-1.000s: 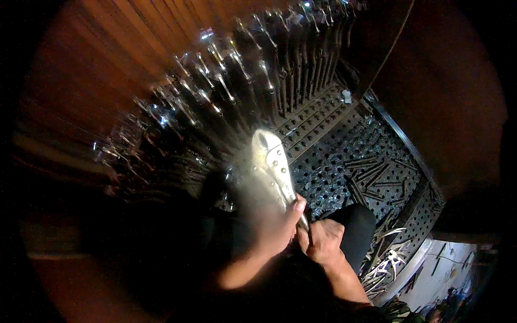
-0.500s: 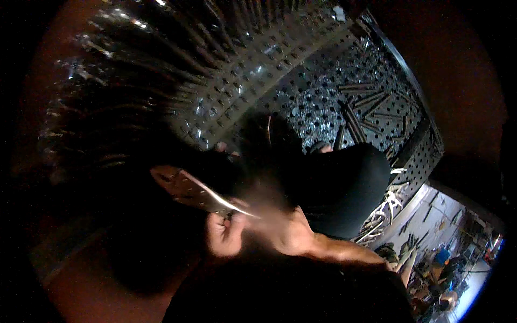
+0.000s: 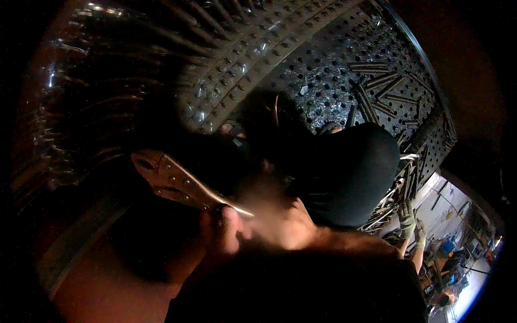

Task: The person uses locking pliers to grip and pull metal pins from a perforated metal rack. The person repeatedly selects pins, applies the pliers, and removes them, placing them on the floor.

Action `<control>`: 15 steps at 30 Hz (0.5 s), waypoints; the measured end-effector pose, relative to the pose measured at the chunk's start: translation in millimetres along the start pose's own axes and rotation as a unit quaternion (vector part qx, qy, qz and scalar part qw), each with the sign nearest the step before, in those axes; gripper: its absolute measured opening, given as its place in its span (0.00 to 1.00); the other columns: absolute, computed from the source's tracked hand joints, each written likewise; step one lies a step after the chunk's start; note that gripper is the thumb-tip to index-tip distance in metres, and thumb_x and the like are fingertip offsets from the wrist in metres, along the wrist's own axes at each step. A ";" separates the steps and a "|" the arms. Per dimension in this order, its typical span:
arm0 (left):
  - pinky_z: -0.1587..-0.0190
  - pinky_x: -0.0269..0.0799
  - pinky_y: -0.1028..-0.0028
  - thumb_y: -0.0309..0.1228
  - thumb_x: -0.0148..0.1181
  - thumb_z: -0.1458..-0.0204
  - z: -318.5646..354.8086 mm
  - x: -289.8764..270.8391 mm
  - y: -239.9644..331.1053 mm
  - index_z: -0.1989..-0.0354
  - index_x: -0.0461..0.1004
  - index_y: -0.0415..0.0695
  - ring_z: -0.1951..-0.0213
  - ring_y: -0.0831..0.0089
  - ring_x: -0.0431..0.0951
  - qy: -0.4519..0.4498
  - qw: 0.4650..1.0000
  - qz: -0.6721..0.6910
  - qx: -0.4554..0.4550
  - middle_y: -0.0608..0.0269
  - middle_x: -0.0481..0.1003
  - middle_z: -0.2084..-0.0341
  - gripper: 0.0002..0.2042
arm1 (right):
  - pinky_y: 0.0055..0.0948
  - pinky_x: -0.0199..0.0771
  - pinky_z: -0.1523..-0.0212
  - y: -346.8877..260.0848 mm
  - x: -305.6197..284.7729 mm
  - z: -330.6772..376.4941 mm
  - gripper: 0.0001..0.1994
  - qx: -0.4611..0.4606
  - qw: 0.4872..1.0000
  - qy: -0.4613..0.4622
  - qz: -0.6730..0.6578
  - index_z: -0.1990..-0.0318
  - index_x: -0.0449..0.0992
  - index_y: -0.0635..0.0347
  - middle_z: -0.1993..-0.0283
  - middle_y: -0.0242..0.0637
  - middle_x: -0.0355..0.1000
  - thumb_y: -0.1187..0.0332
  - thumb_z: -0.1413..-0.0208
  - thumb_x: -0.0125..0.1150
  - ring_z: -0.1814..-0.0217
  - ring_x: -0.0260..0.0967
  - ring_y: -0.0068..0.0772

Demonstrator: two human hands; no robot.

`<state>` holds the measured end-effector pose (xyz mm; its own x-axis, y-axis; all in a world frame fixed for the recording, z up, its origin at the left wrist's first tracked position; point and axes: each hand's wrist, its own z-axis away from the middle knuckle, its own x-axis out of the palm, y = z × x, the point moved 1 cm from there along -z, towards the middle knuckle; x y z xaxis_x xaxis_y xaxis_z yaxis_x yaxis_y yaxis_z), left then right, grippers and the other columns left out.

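Between 8 and 9 o'clock of the view's centre, one riveted metal tool [image 3: 180, 180], its broad end pointing toward 10, meeting nothing visibly. Left hand [image 3: 230, 229], at 7: curling around the tool's narrow end. Right hand [image 3: 296, 229], at 5: blurring beside that end; whether it is pinching cannot be told. Black-clad knee [image 3: 355, 177], at 3: bending. Loose dark bars [image 3: 383, 81], at 2: lying on a perforated plate [image 3: 323, 48]; seemingly the finished portion. Upright rods [image 3: 186, 13], at 11: standing in rows, apparently awaiting handling; the full count is escaping view. Co-worker's gloved hands [image 3: 407, 223], at 4: hovering near a rod heap [image 3: 396, 194].
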<state>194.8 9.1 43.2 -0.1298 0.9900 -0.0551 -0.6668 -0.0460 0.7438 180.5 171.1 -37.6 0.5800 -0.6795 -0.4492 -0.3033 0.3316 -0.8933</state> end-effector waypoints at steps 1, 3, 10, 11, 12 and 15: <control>0.72 0.68 0.72 0.43 0.49 0.32 3.7 2.4 3.3 0.69 0.66 0.44 0.77 0.74 0.65 0.014 0.997 0.057 -0.052 0.68 0.65 0.79 0.17 | 0.43 0.66 0.87 0.9 9.3 8.1 0.21 -0.002 1.000 -0.011 0.022 0.67 0.74 0.58 0.86 0.39 0.65 0.48 0.34 0.52 0.89 0.66 0.42; 0.72 0.69 0.71 0.45 0.53 0.34 8.2 8.1 10.7 0.67 0.69 0.43 0.75 0.73 0.69 0.056 0.972 0.175 -0.148 0.66 0.70 0.77 0.17 | 0.42 0.66 0.87 2.4 24.0 23.2 0.23 -0.006 0.997 -0.033 0.066 0.68 0.74 0.58 0.86 0.38 0.65 0.47 0.33 0.51 0.88 0.66 0.40; 0.56 0.69 0.64 0.46 0.55 0.35 -5.6 -8.7 -5.0 0.55 0.68 0.40 0.60 0.67 0.73 -0.064 0.988 0.136 -0.031 0.60 0.74 0.64 0.18 | 0.46 0.69 0.66 -17.0 -60.3 17.6 0.11 0.098 0.993 -0.003 0.068 0.64 0.73 0.64 0.72 0.51 0.68 0.65 0.41 0.62 0.70 0.69 0.56; 0.54 0.69 0.63 0.46 0.55 0.35 -3.9 -8.4 -5.1 0.53 0.68 0.40 0.58 0.66 0.73 -0.063 0.983 0.168 -0.027 0.59 0.74 0.62 0.19 | 0.46 0.69 0.66 -26.8 -64.6 10.9 0.11 0.101 0.993 -0.020 0.060 0.64 0.73 0.64 0.73 0.51 0.68 0.65 0.41 0.62 0.71 0.68 0.56; 0.52 0.69 0.62 0.46 0.55 0.35 -8.7 -7.7 -12.4 0.51 0.68 0.40 0.56 0.65 0.73 -0.092 0.972 0.215 -0.014 0.59 0.74 0.60 0.19 | 0.47 0.69 0.66 -33.8 -63.6 9.0 0.10 0.115 0.991 -0.030 0.056 0.64 0.73 0.64 0.73 0.51 0.68 0.65 0.41 0.62 0.71 0.68 0.57; 0.45 0.69 0.60 0.46 0.55 0.35 -24.9 -6.8 -12.1 0.46 0.67 0.39 0.50 0.63 0.74 -0.170 0.931 0.322 0.027 0.56 0.75 0.54 0.22 | 0.46 0.69 0.69 -29.1 -63.3 -3.8 0.11 0.050 0.998 0.018 0.026 0.63 0.73 0.65 0.72 0.50 0.69 0.65 0.40 0.61 0.72 0.69 0.57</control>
<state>185.5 -0.4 18.0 -0.2438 0.7455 0.6204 -0.4921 -0.6463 0.5832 149.7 202.0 16.9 0.5381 -0.6819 -0.4955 -0.2546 0.4289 -0.8667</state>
